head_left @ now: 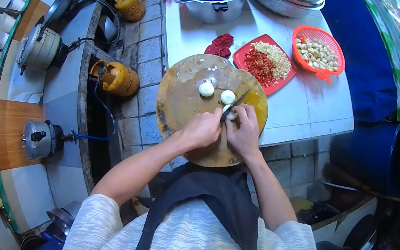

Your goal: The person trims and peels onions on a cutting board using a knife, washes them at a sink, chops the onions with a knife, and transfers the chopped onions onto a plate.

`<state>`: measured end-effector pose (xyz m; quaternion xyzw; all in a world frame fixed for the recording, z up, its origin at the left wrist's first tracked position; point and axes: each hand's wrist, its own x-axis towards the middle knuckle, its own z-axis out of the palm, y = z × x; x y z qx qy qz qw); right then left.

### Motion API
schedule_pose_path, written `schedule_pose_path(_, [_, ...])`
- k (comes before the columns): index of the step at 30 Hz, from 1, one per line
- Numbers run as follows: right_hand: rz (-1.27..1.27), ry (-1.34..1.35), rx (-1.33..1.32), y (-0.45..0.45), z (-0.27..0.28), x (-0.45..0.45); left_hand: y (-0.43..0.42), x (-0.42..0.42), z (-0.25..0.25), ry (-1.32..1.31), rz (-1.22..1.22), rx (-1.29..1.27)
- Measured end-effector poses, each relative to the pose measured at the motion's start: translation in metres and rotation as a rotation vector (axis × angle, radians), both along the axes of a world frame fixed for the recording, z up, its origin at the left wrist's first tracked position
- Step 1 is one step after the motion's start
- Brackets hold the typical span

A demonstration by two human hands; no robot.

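My left hand (203, 130) is closed around the handle of a knife (240, 98), whose blade points away to the upper right over the board. Close beside it, my right hand (244, 133) holds a white onion piece (232, 115) between bent fingers, against the knife; the fingers partly hide it. Both hands are over a round wooden chopping board (179, 106). Two peeled white onions lie on the board, a left onion (206, 89) and a right onion (227, 97) near the blade.
Beyond the board, a red plate (269, 90) carries chopped red and pale pieces. An orange basket (318, 49) of pale bulbs and lidded metal pots (213, 9) stand on the white-tiled table (291, 108). Yellow gas cylinders (121, 80) and a stove counter are at left.
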<state>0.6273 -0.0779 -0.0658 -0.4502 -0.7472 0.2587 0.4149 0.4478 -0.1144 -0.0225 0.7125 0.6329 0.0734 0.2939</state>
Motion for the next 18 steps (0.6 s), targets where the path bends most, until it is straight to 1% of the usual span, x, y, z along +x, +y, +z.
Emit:
schedule_pose_path(1, [-0.001,-0.001,0.005,0.004,0.004,0.000,-0.002,-0.004,0.002,-0.001,-0.001,0.005])
schedule_pose_path(5, [0.159,-0.254,-0.142,0.011,0.027,0.018,-0.026,-0.014,0.014,0.117,-0.004,-0.060])
schedule_pose_path(10, [0.163,-0.170,-0.151,0.005,0.035,0.023,-0.019,-0.011,0.032,0.156,-0.038,-0.072])
schedule_pose_path(14, [0.246,-0.172,-0.068,0.009,0.012,0.034,-0.030,0.003,0.056,0.185,-0.061,-0.159])
schedule_pose_path(16, [0.275,-0.169,-0.046,0.008,0.005,0.037,-0.030,0.011,0.054,0.196,-0.068,-0.195])
schedule_pose_path(18, [0.283,-0.147,-0.015,0.017,0.005,0.034,-0.008,0.012,0.042,0.181,-0.059,-0.107])
